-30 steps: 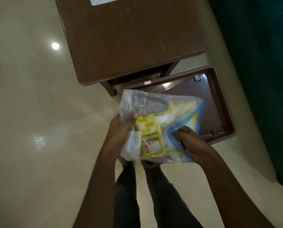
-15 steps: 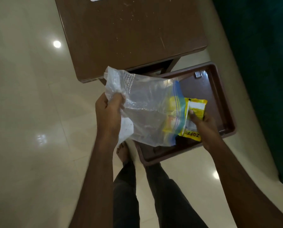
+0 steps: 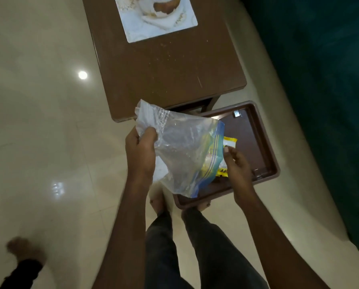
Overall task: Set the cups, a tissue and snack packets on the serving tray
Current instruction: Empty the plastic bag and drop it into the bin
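Note:
My left hand (image 3: pixel 142 152) grips the closed end of a clear zip bag (image 3: pixel 180 147) and holds it tilted, its blue-edged mouth facing right and down over the brown serving tray (image 3: pixel 266 151). Yellow snack packets (image 3: pixel 207 155) show through the plastic near the mouth. One yellow packet (image 3: pixel 230 141) lies below on the tray, with its middle hidden by my right hand (image 3: pixel 237 165). That hand hovers at the bag's mouth with loose fingers and nothing in them. A white piece (image 3: pixel 160 170) shows behind my left wrist. No cups are in view.
The tray sits low by my bare feet (image 3: pixel 157 202), in front of a brown table (image 3: pixel 166 76) with a printed mat (image 3: pixel 153 15). Another person's foot (image 3: pixel 22 248) is at the lower left. A dark green drape (image 3: pixel 324 101) fills the right side.
My right hand pulled a yellow packet out of the bag and let it go; it now lies on the tray. The view has tilted up to show more of the table.

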